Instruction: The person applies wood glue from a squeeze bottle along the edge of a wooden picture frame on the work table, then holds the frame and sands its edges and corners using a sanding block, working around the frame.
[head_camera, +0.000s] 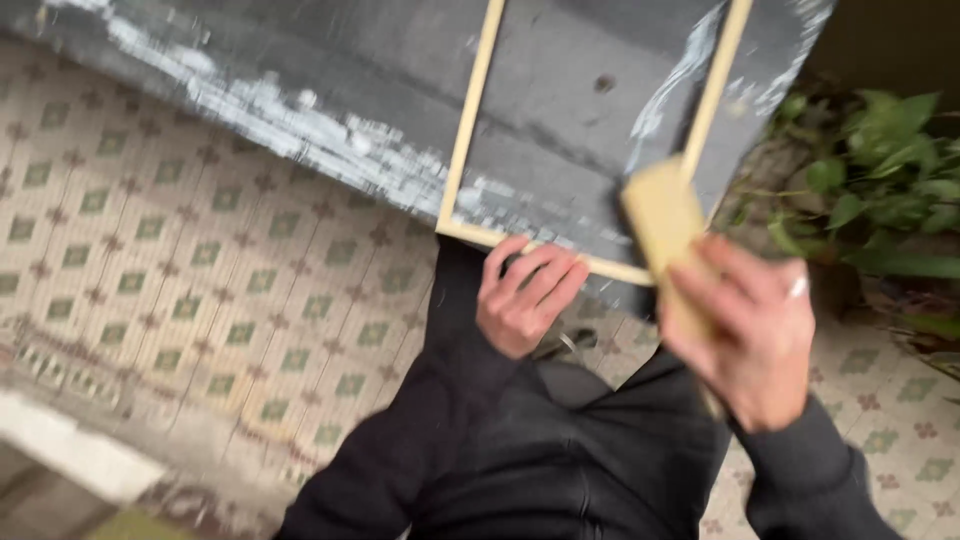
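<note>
Over patterned tiles, left hand (525, 295) curls around a wooden frame (590, 130); right hand (745, 330) grips a yellow block (665, 225). One-handed, the frame may slip.

A home courtyard or patio: old patterned floor tiles (180, 290), a paint-smeared grey slab (560, 90), and leafy green plants (880, 190) growing alongside.
</note>
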